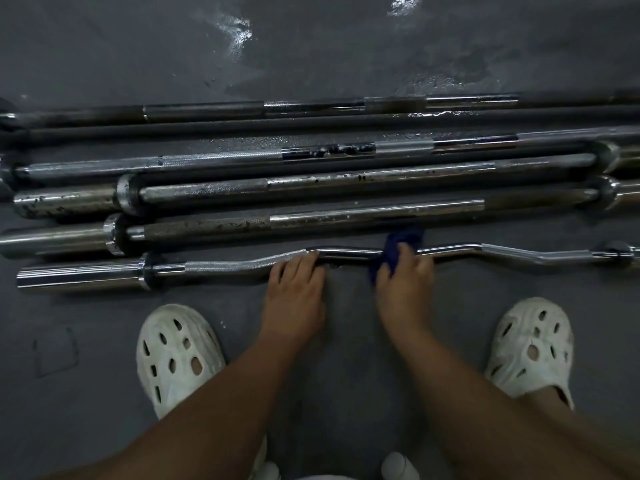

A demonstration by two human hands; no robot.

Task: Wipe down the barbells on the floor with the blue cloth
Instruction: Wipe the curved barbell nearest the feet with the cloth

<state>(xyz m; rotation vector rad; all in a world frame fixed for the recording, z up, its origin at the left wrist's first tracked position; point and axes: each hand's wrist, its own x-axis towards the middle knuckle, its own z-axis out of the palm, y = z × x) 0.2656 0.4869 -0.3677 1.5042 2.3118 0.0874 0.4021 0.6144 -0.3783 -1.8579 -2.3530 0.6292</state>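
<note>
Step in hand: wiping nearest bar, the wavy chrome curl barbell (242,265), mid-shaft. At centre the right hand (403,285) clamps the dark blue cloth (403,237) round the shaft. The left hand (294,292) lies fingers-straight on the bar just left of it, steadying, gripping nothing.

Judged early: several straight steel barbells (346,216) behind, some w/ rust spots & droplets, look undone.

Next move calls for sliding cloth along shaft toward a sleeve, w/ bar held vs. rolling.

Room: grey rubber floor (346,341) open on near side, betw. white perforated clogs (176,351). Far side tight, next bar just beside cloth.
</note>
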